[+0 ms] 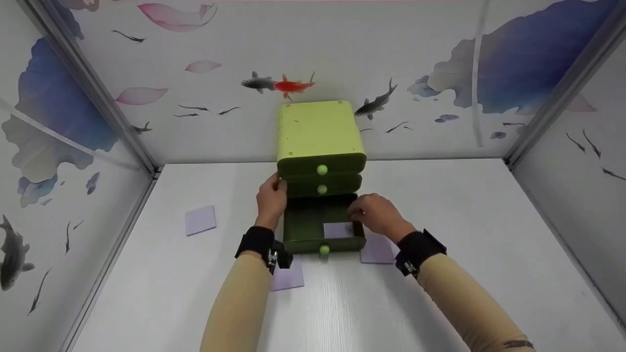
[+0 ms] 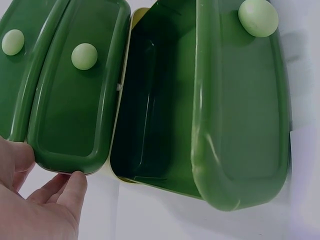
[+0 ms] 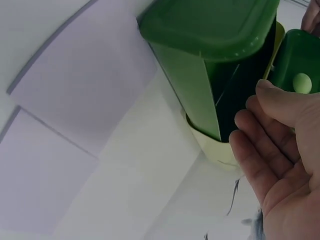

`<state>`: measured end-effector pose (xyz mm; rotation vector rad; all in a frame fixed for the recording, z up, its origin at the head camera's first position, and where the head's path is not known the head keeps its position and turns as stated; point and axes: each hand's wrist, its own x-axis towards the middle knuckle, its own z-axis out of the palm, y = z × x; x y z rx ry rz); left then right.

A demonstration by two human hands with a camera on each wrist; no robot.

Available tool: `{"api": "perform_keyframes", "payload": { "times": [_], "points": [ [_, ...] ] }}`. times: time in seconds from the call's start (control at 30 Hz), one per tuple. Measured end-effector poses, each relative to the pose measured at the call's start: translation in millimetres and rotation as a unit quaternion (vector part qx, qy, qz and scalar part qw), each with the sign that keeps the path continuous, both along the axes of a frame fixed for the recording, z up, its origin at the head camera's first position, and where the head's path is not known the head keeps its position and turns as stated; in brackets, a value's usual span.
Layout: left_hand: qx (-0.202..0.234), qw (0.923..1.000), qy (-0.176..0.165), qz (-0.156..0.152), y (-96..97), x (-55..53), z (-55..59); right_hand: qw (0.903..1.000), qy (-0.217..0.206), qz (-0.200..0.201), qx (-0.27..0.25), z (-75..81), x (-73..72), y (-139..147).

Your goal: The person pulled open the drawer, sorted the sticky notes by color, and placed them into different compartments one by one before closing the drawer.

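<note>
A small green drawer cabinet point(image 1: 320, 129) with round pale knobs stands against the back wall. Its bottom drawer point(image 1: 301, 246) is pulled out, and a lavender paper square point(image 1: 337, 230) lies inside at the front right. My left hand point(image 1: 272, 201) rests at the cabinet's left side, its fingertips point(image 2: 75, 187) touching the end of the closed middle drawer point(image 2: 75, 110). Over the right edge of the pulled-out drawer hovers my right hand point(image 1: 379, 214). In the right wrist view its fingers point(image 3: 255, 160) are loosely bent, with nothing between them and the thumb.
Lavender squares lie on the white table point(image 1: 440, 293): one at the left point(image 1: 200, 220), one before the drawer point(image 1: 288, 276) partly behind the left wrist strap, and one point(image 1: 376, 248) beside the right wrist. Walls printed with fish and petals enclose the table.
</note>
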<state>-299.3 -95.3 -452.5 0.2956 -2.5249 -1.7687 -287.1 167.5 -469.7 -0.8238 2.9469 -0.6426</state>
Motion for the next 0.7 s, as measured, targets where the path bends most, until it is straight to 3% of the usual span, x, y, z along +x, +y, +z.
{"api": "perform_keyframes", "payload": {
  "times": [0.17,0.33,0.7],
  "points": [
    [-0.005,1.0,0.0,-0.003,-0.2,-0.6,-1.2,0.9999,0.015,0.001,-0.002,6.0,5.2,14],
    [-0.008,0.9999,0.005,-0.008,-1.0,0.9,-1.8,1.0,-0.001,-0.008,0.001,7.3,9.8,32],
    [-0.001,1.0,-0.007,-0.003,1.9,1.6,-2.0,0.9972,-0.042,-0.054,0.031,-10.2,25.2,76]
  ]
}}
